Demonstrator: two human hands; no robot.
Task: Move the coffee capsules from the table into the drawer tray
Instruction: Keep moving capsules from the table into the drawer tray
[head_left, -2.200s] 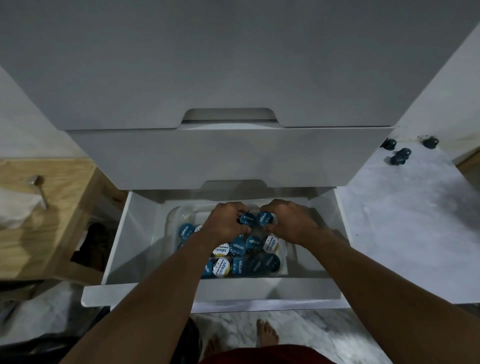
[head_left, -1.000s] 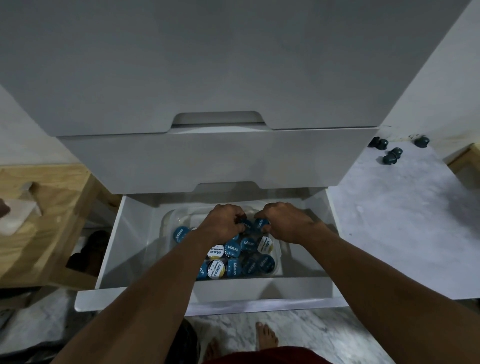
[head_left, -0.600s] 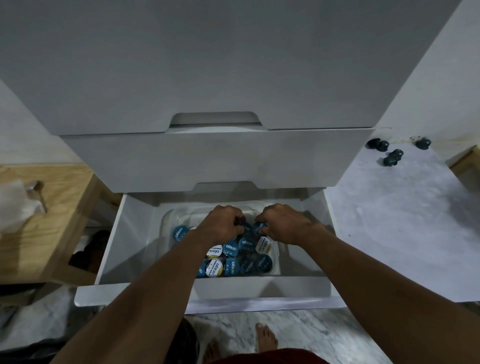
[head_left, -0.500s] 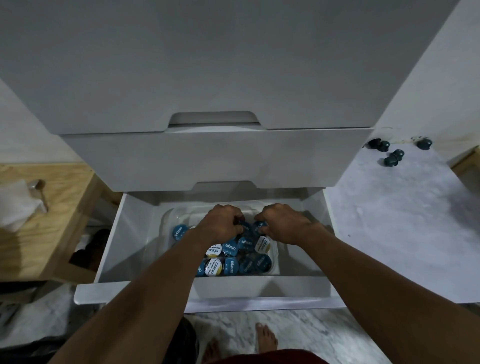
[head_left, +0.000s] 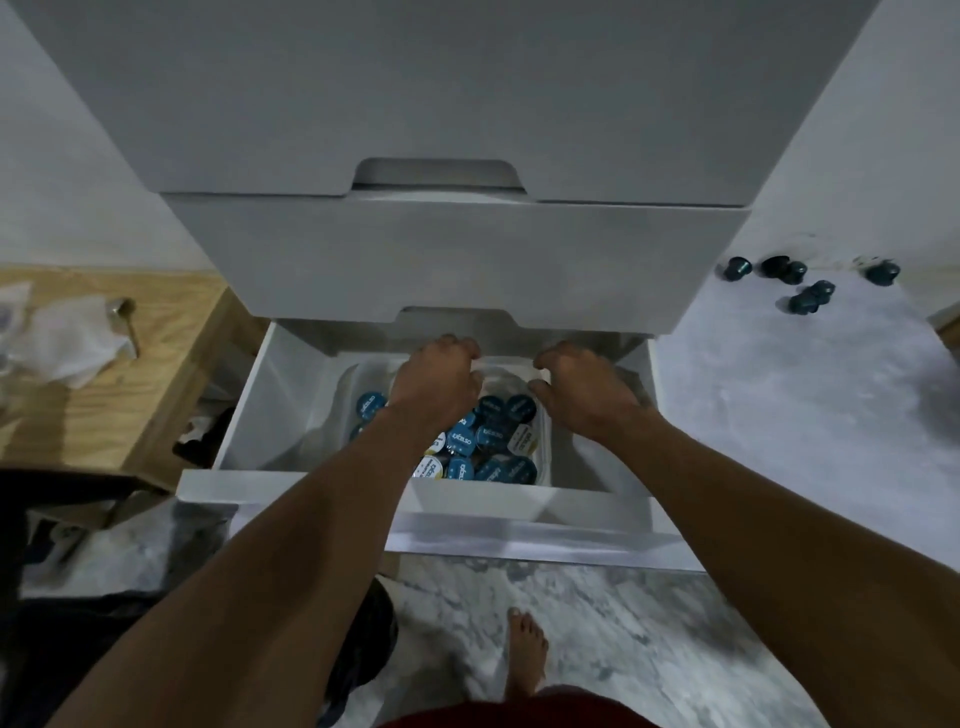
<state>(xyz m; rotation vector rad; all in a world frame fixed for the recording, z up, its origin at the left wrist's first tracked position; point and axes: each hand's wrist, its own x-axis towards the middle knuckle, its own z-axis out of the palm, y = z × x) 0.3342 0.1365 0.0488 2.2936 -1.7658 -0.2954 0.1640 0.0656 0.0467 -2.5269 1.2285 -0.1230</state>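
Since the left hand (head_left: 436, 387) and right hand (head_left: 584, 397) have moved off the stowed capsules (head_left: 485, 441) to the far rim of the tray (head_left: 544, 448), fingers curled, hold unclear, that load looks delivered; loose capsules (head_left: 805, 300) wait on the surface (head_left: 779, 415) right of the tray.

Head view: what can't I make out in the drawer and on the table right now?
- Left hand, right hand: fingertips curl out of sight behind the knuckles, so what each grip holds is unclear.
- Capsules in the tray: the left forearm covers some, so no count.
- Loose capsules on the table: small and dim, number uncertain.
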